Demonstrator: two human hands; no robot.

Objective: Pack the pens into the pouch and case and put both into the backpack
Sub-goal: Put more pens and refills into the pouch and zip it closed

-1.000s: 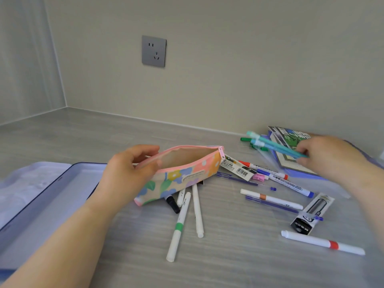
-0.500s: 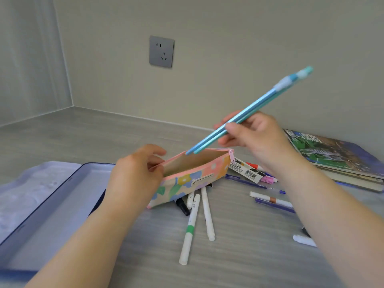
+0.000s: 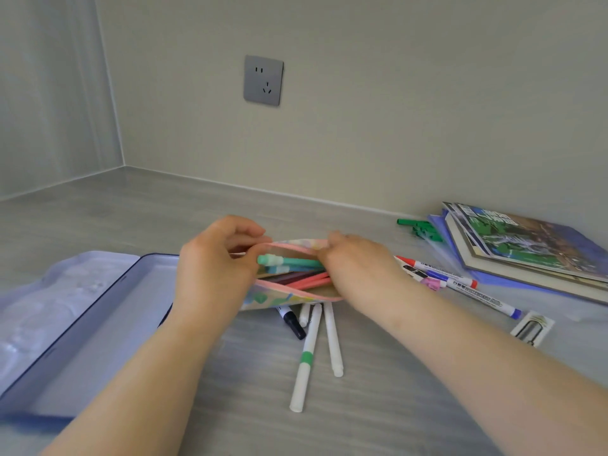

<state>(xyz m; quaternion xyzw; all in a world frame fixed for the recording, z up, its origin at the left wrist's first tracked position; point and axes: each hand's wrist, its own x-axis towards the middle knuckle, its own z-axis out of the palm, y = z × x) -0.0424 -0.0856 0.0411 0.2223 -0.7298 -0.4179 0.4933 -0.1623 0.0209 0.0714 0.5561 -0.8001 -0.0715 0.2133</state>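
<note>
A floral fabric pouch [image 3: 263, 299] with pink trim lies open on the grey table. My left hand [image 3: 214, 268] pinches its left rim. My right hand [image 3: 358, 264] grips its right end, fingers reaching into the opening. Inside lie teal pens [image 3: 289, 262] with pale caps and pink pens [image 3: 309, 280]. White markers [image 3: 307, 357] and a black-tipped pen [image 3: 291, 320] lie just in front of the pouch. More markers [image 3: 460, 284] lie to the right. An open lilac tin case [image 3: 98, 324] sits at the left. No backpack is in view.
A stack of books [image 3: 526, 248] on a purple folder lies at the right by the wall, with green pens [image 3: 421, 229] behind it. A packaged pen refill [image 3: 531, 329] lies near the right edge. A wall socket [image 3: 263, 80] is above.
My right hand carried the teal pens from the right, tipped them into the pouch, and now they lie inside. The right hand has dropped to the pouch's right end. My left hand stayed on the rim.
</note>
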